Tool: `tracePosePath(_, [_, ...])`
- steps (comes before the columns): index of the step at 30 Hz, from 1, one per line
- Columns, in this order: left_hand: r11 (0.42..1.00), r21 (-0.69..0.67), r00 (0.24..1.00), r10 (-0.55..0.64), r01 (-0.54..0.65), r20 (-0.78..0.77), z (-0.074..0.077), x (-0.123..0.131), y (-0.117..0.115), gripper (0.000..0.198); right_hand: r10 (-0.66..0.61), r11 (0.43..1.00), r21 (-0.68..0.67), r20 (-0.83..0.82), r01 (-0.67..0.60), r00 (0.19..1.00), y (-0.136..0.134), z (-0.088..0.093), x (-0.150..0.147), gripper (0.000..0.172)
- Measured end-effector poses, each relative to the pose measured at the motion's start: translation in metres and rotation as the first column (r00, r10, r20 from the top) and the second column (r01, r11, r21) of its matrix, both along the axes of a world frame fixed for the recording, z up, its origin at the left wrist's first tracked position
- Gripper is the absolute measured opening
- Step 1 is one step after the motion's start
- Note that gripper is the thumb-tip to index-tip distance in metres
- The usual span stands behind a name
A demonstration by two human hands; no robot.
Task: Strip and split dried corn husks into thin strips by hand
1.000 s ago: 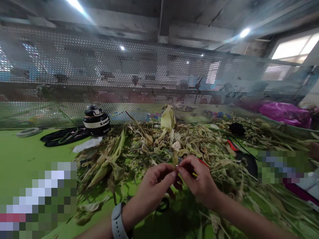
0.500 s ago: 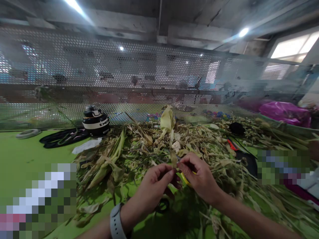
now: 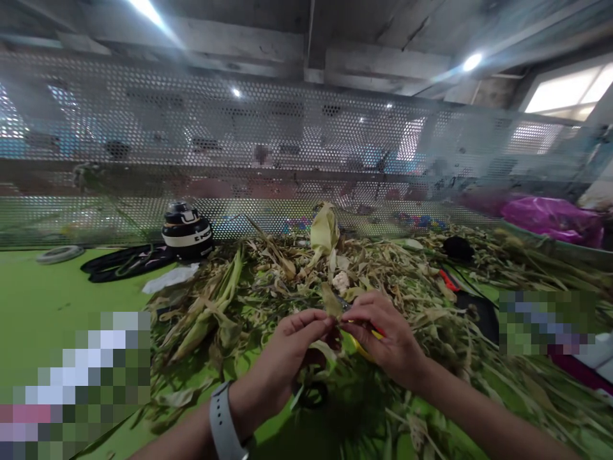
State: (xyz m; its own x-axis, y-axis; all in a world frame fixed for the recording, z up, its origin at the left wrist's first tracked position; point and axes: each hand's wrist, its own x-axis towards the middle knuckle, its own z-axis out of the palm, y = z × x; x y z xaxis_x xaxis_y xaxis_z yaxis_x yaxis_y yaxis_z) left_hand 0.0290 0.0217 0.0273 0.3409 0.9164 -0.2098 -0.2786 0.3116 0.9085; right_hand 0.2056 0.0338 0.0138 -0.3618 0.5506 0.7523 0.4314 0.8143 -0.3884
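My left hand [image 3: 292, 354] pinches a small dried leaf piece [image 3: 331, 301] between thumb and fingers. My right hand [image 3: 385, 337] is closed beside it, gripping a yellow-and-red handled tool [image 3: 368, 333] whose metal tip meets the leaf. Both hands hover low over a wide heap of dried stalks and husks [image 3: 383, 281] on the green table [image 3: 43, 300]. A pale watch band [image 3: 225, 425] sits on my left wrist.
A black-and-cream round container [image 3: 186, 233] with black straps [image 3: 127, 262] stands at the back left, near a grey ring [image 3: 57, 253]. A perforated metal screen [image 3: 239, 153] walls the table's far side. A pink plastic bag [image 3: 550, 217] lies far right.
My hands have shifted slightly down and right, staying joined at the leaf piece. The leaf now tilts more to the left. Nothing else has moved.
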Motion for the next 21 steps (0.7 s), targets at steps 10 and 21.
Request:
tracePosePath(10, [0.987,-0.157,0.978,-0.005,0.038,0.209,-0.001,0.002,0.001,0.012,-0.021,0.998,0.065,0.012,0.021,1.0,-0.001,-0.003,-0.002,0.011])
tracePosePath(21, [0.991,0.126,0.998,-0.049,0.053,-0.036,0.001,0.006,-0.01,0.016,-0.12,0.987,-0.105,-0.014,0.118,0.993,-0.011,-0.001,-0.008,0.006])
